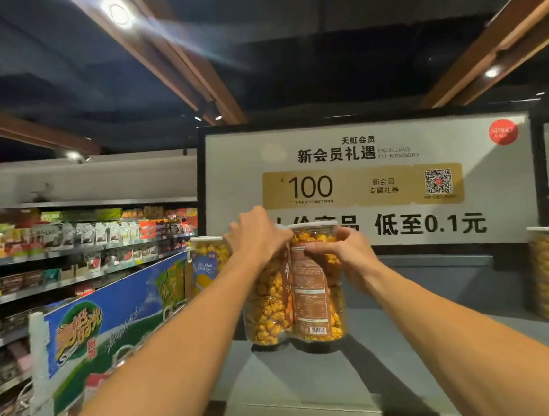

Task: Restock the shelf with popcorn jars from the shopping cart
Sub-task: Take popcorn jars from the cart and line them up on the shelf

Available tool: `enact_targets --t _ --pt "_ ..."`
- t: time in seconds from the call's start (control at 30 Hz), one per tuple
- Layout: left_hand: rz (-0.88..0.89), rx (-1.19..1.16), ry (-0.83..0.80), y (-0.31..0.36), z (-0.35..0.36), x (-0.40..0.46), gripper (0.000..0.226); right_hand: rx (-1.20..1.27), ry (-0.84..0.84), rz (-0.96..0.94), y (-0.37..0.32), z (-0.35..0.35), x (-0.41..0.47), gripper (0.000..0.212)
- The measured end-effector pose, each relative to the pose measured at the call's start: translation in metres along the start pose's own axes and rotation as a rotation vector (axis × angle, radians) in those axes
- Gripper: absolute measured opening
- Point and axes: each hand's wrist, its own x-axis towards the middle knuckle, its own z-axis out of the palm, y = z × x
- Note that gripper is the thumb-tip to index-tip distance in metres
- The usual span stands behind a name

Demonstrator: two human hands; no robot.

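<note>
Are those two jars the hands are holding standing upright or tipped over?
Upright. Both popcorn jars stand side by side, bases on the grey shelf, white lids on top, with the left hand and right hand near their tops.

A large white promotional sign (368, 185) in a dark frame stands straight ahead — black Chinese lettering, a gold band printed with "100", a QR code (438, 181) at the band's right end and a red round badge (503, 132) in the upper right corner. To the left runs an aisle of snack racks (69, 254) packed with bagged goods, blurred too much to read. Nearer, a blue and green display banner (116, 320) slants along the left side. Overhead the ceiling is dark — wooden beams (178, 59) cross it, with a bright round ceiling light (118, 12) and smaller spotlights (492, 71) further back.
</note>
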Motion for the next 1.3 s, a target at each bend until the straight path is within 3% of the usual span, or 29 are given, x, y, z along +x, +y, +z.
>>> enact_targets --t 0.07,0.2,0.3,0.47,0.57,0.67,0.8,0.9,1.0,1.1,1.2,1.3 --pt "-0.028 0.022 -0.018 -0.005 0.017 0.012 0.042 0.019 -0.016 0.017 0.011 0.001 0.014 0.090" --pt "-0.048 0.019 -0.083 -0.018 0.042 0.034 0.047 0.064 -0.021 0.066 0.036 0.002 0.033 0.060" --pt "-0.010 -0.024 -0.262 -0.019 0.044 0.044 0.076 0.061 -0.045 0.096 0.047 0.000 0.046 0.072" --pt "-0.260 -0.646 -0.564 -0.056 0.021 0.052 0.121 -0.278 -0.111 0.210 0.033 0.000 0.056 0.071" --pt "-0.293 -0.587 -0.659 -0.072 0.019 0.052 0.124 -0.506 0.008 0.224 0.031 0.012 0.058 0.079" --pt "-0.276 -0.530 -0.628 -0.073 0.033 0.049 0.129 -0.400 0.060 0.234 0.032 0.040 0.059 0.112" --pt "-0.177 -0.520 -0.484 -0.075 0.048 0.047 0.133 -0.458 0.180 0.249 0.046 0.055 0.072 0.116" --pt "-0.119 -0.398 -0.264 -0.075 0.061 0.037 0.127 -0.573 0.197 0.275 0.059 0.058 0.073 0.127" --pt "-0.128 -0.318 -0.120 -0.077 0.077 0.034 0.127 -0.543 0.202 0.278 0.067 0.046 0.073 0.124" --pt "-0.185 -0.391 -0.218 -0.080 0.082 0.037 0.141 -0.379 0.120 0.276 0.070 0.014 0.077 0.120" --pt "-0.315 -0.593 -0.372 -0.093 0.075 0.042 0.133 -0.322 0.046 0.391 0.070 -0.016 0.073 0.108" --pt "-0.373 -0.559 -0.453 -0.106 0.070 0.042 0.128 -0.296 -0.092 0.465 0.069 -0.033 0.070 0.095"
